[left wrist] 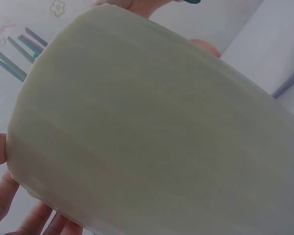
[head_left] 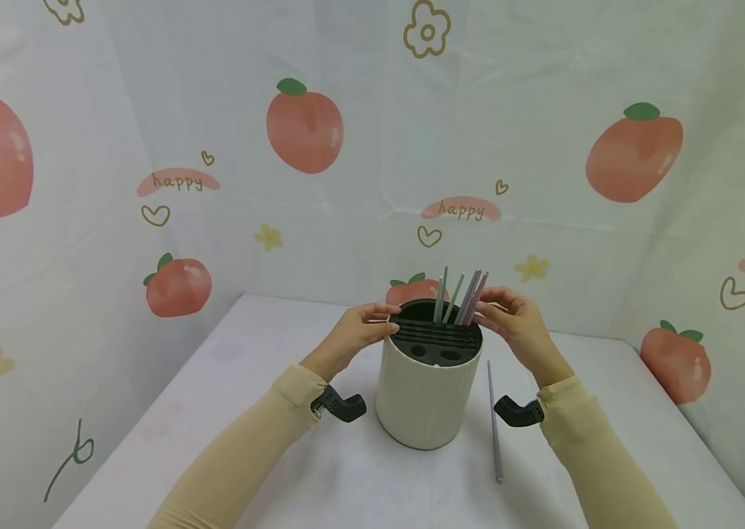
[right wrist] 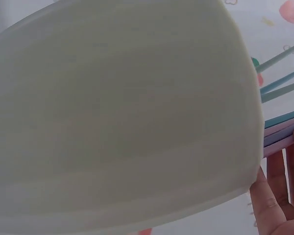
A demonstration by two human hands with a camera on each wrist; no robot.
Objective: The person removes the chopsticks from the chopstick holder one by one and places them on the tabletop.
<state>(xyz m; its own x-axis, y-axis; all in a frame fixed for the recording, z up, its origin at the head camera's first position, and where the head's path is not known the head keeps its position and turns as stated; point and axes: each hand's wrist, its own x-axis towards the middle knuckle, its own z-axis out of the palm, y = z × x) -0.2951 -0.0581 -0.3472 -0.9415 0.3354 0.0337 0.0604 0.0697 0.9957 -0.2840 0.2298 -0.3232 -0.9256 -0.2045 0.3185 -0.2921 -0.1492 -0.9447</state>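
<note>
A cream round knife-and-utensil holder (head_left: 428, 400) with a black slotted top (head_left: 437, 336) stands upright on the table. Several thin coloured chopsticks (head_left: 453, 297), green, blue, pink and purple, lean in its open rear section. My left hand (head_left: 353, 332) grips the holder's left rim, thumb at the top edge and fingers along the side. At the right rim my right hand (head_left: 514, 319) pinches a purple chopstick (right wrist: 279, 146) in the bunch; other fingers touch the holder's wall. Another purple chopstick (head_left: 495, 433) lies on the table right of the holder.
The white table (head_left: 267, 433) meets a printed cloth backdrop (head_left: 359, 220) at the back and sides. Black wrist straps (head_left: 339, 404) sit on both sleeves, close to the holder's sides.
</note>
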